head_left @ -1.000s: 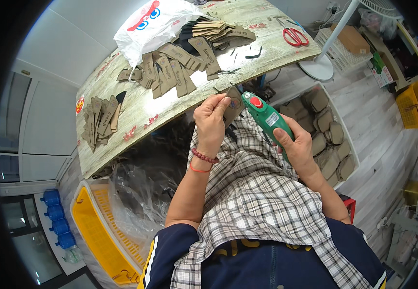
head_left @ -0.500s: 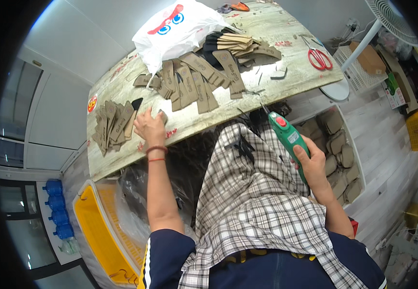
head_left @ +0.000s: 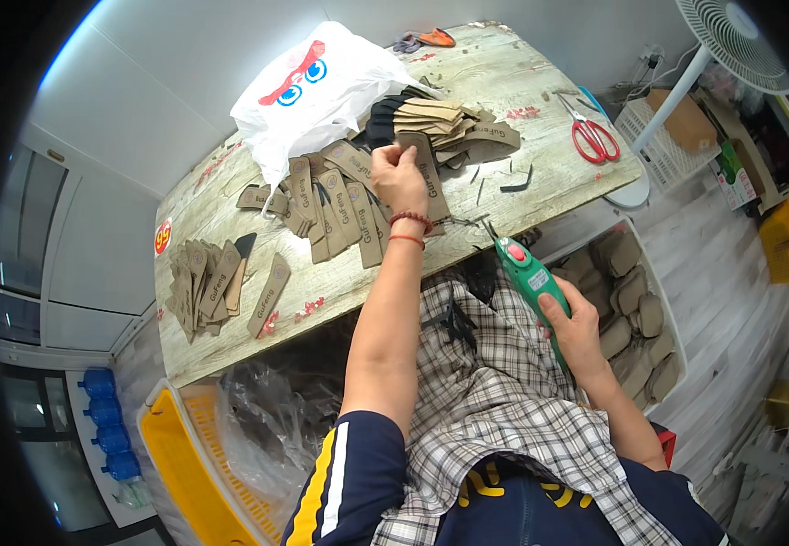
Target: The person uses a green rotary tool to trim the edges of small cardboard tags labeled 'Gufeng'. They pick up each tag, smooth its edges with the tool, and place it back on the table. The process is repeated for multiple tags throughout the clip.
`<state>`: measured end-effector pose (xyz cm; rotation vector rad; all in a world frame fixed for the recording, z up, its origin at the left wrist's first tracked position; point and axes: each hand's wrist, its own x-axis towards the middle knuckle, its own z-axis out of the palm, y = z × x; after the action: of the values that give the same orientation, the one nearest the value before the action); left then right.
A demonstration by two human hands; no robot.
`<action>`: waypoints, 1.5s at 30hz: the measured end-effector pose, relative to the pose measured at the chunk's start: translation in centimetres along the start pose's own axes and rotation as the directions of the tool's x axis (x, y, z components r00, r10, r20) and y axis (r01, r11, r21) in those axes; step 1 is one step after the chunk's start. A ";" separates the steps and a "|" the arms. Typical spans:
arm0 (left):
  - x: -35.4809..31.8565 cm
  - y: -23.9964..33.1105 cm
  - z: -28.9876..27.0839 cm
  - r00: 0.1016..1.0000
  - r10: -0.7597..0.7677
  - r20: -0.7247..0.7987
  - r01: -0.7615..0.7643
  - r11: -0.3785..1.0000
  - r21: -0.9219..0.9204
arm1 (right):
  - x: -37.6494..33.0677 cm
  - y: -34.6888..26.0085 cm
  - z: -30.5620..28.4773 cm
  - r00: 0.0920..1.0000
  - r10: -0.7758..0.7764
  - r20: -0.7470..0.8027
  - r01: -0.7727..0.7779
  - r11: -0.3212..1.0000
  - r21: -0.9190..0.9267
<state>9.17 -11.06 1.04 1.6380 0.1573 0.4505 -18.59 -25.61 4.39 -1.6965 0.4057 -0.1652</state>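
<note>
My left hand reaches over the table and pinches a long tan leather strip lying in the spread of similar strips. A red bead bracelet circles that wrist. My right hand stays low by my lap, gripping a green handheld tool with a red button, its tip pointing toward the table edge. A plaid cloth covers my lap.
Another pile of strips lies at the table's left end. A white plastic bag sits at the back, red scissors to the right. A white bin of tan pieces stands on the floor, a yellow crate below left, a fan at the right.
My left hand has moved from the left pile to the middle spread of strips and taken hold of one. The right hand with the green tool has stayed about where it was.
</note>
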 end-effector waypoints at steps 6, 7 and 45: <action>-4.4 4.1 -4.0 0.949 -0.250 0.193 0.316 0.743 -0.590 | 1.0 -2.0 0.8 0.994 -0.104 -0.023 0.105 0.994 0.014; -5.5 4.5 -4.5 0.937 -0.260 0.232 0.348 0.716 -0.605 | 0.9 -2.1 1.0 0.992 -0.125 -0.025 0.125 0.992 0.002; -12.6 4.8 -8.0 0.885 -0.102 0.454 0.310 0.857 -0.412 | -2.2 -1.4 -0.5 0.997 -0.055 0.060 0.052 0.997 0.051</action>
<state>-6.15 -8.79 3.67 1.1748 -0.0937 -0.0478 -20.62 -25.13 6.08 -1.6607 0.3086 -0.1603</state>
